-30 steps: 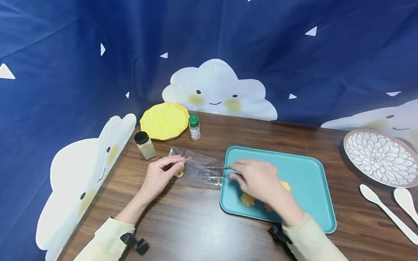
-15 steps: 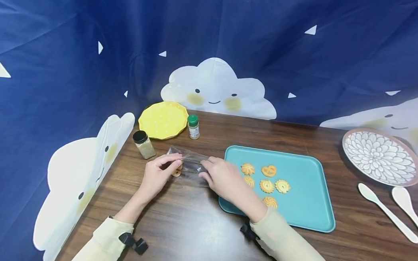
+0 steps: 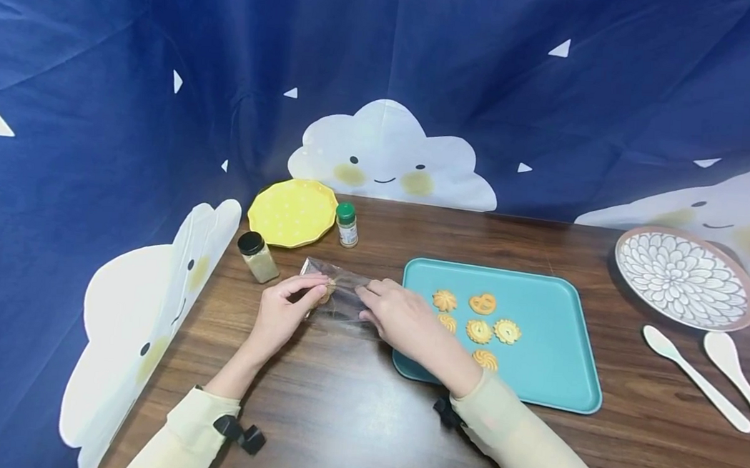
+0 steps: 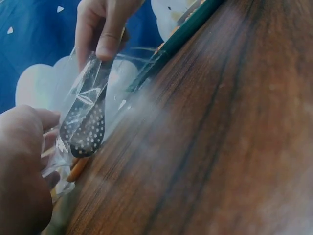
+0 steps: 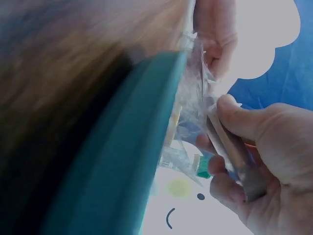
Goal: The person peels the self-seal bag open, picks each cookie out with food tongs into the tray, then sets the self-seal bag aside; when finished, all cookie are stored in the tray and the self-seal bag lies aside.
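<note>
Left wrist: left fingers (image 4: 48, 118) pinch bag (image 3: 343, 311); right fingers (image 4: 108, 41) grip tongs (image 4: 92, 132), heads inside bag.

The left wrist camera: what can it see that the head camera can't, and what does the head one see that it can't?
Only the left wrist view clearly shows the pale dots on the dark ends of the tongs.

Only the head view shows the yellow plate, the black-capped jar, the green-capped jar and two white spoons.

Both show the left hand and right hand at the clear bag, some teal tray and brown tabletop.
</note>
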`<action>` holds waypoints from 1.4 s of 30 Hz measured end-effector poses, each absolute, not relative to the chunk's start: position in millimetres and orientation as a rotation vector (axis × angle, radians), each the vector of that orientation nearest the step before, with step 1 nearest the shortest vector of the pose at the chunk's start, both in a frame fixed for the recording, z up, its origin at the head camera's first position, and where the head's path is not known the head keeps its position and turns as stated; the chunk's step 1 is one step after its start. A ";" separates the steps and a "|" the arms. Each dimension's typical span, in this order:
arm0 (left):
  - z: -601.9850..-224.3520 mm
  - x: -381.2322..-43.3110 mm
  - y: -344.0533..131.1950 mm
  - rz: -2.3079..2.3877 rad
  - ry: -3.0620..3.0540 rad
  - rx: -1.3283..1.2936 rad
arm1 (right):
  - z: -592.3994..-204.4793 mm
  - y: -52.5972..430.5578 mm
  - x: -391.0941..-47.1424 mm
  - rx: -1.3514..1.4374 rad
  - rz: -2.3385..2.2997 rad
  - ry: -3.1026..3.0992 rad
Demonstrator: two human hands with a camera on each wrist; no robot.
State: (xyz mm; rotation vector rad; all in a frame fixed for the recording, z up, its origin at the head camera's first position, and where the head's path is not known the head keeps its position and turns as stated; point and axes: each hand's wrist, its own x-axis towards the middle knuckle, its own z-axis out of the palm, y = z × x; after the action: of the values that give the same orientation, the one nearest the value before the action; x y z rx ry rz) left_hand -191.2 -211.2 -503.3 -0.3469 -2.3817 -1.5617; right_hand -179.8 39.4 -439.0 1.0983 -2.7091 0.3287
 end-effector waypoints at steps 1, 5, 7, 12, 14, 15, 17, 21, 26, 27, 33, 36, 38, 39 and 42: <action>-503.3 -191.2 -211.2 -1.568 -2.378 -0.350 | -439.6 39.3 -179.8 1.093 0.319 -2.701; -501.7 -190.9 -209.8 -1.586 -2.361 -0.360 | -441.4 38.2 -179.3 1.071 0.304 -2.701; -501.0 -190.7 -209.0 -1.589 -2.361 -0.355 | -441.1 38.0 -179.2 1.063 0.312 -2.715; -500.7 -190.4 -208.1 -1.571 -2.368 -0.337 | -435.9 39.9 -179.7 1.042 0.368 -2.759; -501.0 -190.2 -208.3 -1.568 -2.370 -0.338 | -433.7 41.4 -180.4 1.033 0.412 -2.771; -501.0 -189.9 -208.6 -1.570 -2.371 -0.337 | -432.9 42.3 -180.9 1.025 0.431 -2.773; -501.5 -189.7 -209.3 -1.576 -2.373 -0.336 | -433.0 43.7 -182.3 1.009 0.465 -2.771; -500.7 -189.9 -210.3 -1.588 -2.367 -0.346 | -436.7 44.8 -185.3 0.973 0.515 -2.766; -498.6 -190.9 -210.6 -1.575 -2.354 -0.369 | -440.4 43.0 -187.7 0.971 0.601 -2.821; -498.2 -191.1 -210.3 -1.570 -2.355 -0.368 | -440.3 42.8 -188.2 0.972 0.619 -2.837; -498.8 -191.4 -208.5 -1.563 -2.371 -0.350 | -437.8 44.2 -189.8 0.990 0.661 -2.904; -500.5 -190.9 -208.7 -1.566 -2.372 -0.348 | -437.3 45.0 -190.0 1.002 0.637 -2.904; -501.1 -190.7 -208.9 -1.572 -2.372 -0.352 | -436.4 45.5 -189.8 1.005 0.629 -2.895; -501.2 -190.5 -209.1 -1.574 -2.371 -0.351 | -435.7 45.9 -189.7 1.008 0.630 -2.890; -501.8 -190.2 -209.5 -1.575 -2.372 -0.346 | -431.2 48.0 -188.7 1.018 0.612 -2.894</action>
State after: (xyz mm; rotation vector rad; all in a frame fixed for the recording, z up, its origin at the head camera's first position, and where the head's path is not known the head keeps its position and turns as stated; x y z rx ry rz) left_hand -190.2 -209.5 -501.8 -0.3465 -2.3720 -1.5755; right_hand -188.7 48.0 -431.2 1.0177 -2.8937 0.6122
